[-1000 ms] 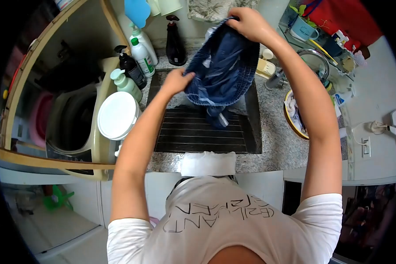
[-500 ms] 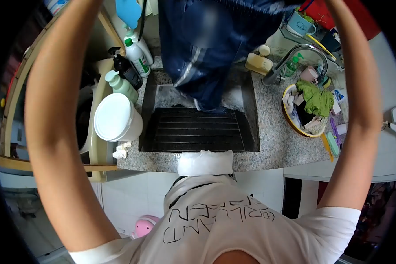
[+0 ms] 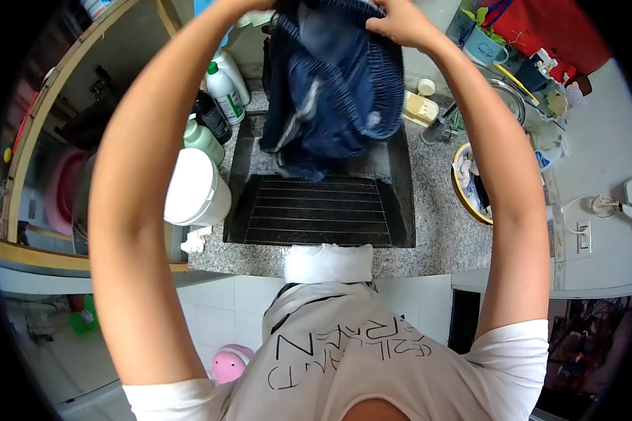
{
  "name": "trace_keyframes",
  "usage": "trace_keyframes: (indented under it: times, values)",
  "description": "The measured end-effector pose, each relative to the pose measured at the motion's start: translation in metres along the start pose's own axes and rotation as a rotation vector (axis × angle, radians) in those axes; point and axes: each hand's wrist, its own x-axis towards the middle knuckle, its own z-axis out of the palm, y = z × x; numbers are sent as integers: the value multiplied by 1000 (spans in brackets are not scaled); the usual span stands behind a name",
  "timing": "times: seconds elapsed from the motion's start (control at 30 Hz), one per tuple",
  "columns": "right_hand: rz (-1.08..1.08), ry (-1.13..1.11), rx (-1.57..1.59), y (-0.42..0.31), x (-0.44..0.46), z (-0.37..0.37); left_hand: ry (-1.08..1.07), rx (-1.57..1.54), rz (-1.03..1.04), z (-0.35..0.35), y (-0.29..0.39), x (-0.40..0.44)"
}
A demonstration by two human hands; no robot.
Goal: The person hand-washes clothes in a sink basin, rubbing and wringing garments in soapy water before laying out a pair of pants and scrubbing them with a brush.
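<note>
A dark blue garment (image 3: 330, 91) with a gathered elastic waistband and a pale stripe hangs over the dark sink (image 3: 407, 203). My right hand (image 3: 404, 24) pinches its waistband at the top right. At the upper edge of the view, my left hand (image 3: 256, 3) is mostly cut off and partly behind the cloth, so its fingers do not show. The garment's lower end hangs at the back of the ribbed black washboard (image 3: 316, 214).
Left of the sink stand a white lidded bucket (image 3: 200, 189), a green pump bottle (image 3: 202, 140) and a white bottle (image 3: 225, 95). To the right are a faucet (image 3: 439, 130), a soap dish (image 3: 420, 109) and a basin of clothes (image 3: 463, 182). A folded white cloth (image 3: 328, 264) lies at the front edge.
Both hands first rose with the garment, spreading it high, then came partly back down. The garment now hangs narrower and more bunched, and the right hand is in view again.
</note>
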Motion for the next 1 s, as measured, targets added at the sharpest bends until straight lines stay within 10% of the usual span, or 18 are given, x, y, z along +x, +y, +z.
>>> trace_keyframes:
  times: [0.1,0.4,0.6,0.7,0.77,0.87,1.0]
  values:
    - [-46,72,-13,16,-1,17,-297,-88,-284,12,16,-75]
    - [98,101,445,-33,-1,19,-119,-537,-868,121,79,-275]
    - [136,241,507,5,0,6,-532,-1126,-1521,74,133,-275]
    - [169,247,263,21,-10,-11,-595,-1329,-1426,57,103,-250]
    - [162,141,153,20,-23,-27,-375,-1247,-1588,32,78,-210]
    - [-87,51,-338,64,-23,-28,-73,-1223,-1278,3,55,-168]
    - [-44,-347,-188,68,-44,-3,24,-1317,-1198,-5,24,-127]
